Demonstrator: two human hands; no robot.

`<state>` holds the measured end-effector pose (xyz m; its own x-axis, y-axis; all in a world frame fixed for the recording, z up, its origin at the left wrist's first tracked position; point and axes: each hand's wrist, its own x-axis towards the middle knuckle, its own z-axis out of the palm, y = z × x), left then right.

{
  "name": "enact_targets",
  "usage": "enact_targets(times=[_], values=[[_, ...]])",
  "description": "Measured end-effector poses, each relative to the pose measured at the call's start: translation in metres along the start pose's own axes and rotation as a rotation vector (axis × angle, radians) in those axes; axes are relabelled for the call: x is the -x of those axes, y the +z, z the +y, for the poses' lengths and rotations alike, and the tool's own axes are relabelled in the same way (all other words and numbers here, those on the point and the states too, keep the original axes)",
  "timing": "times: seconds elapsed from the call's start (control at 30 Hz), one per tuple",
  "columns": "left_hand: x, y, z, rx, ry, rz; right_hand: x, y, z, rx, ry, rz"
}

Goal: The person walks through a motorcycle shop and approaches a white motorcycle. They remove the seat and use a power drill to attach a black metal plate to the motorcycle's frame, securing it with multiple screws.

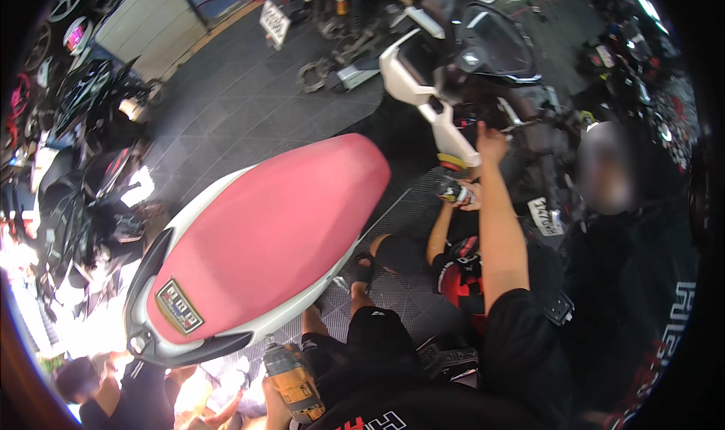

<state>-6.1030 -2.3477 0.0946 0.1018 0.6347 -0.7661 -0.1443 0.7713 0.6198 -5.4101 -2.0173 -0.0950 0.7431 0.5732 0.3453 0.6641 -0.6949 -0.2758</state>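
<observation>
At the bottom of the view my left hand [275, 406] is closed around a yellow and grey cordless impact driver [293, 388], its nose pointing up beside the scooter's seat. My right arm stretches forward to the scooter's front. There my right hand [492, 144] is at the dark inner part behind the white front panel [456, 137], its fingers drawn together. What lies between those fingers is too small to make out. The scooter's long pinkish-red seat [276, 230], with a badge [179, 308] at its rear, fills the middle.
A person's hand [472, 196] just below my right hand holds a dark tool [453, 191] with a yellow and red end. Another person [608, 173] stands at the right. People crouch at the lower left. Motorcycles [83, 211] line the left side; scooter parts [347, 67] lie ahead.
</observation>
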Motion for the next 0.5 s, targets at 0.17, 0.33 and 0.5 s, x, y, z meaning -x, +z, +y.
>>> enact_targets(times=[0.17,0.33,0.5], values=[[0.025,-0.02,-0.057,-0.388,0.253,0.155,0.094,-0.048,-0.101,-0.504,0.031,-0.292],[0.037,-0.015,0.009,-0.923,0.422,0.199,0.269,-0.15,-0.18,-0.857,-0.074,-0.723],[0.059,-0.023,0.01,-0.836,0.516,0.368,0.422,-0.247,-0.319,-1.005,-0.929,-0.909]])
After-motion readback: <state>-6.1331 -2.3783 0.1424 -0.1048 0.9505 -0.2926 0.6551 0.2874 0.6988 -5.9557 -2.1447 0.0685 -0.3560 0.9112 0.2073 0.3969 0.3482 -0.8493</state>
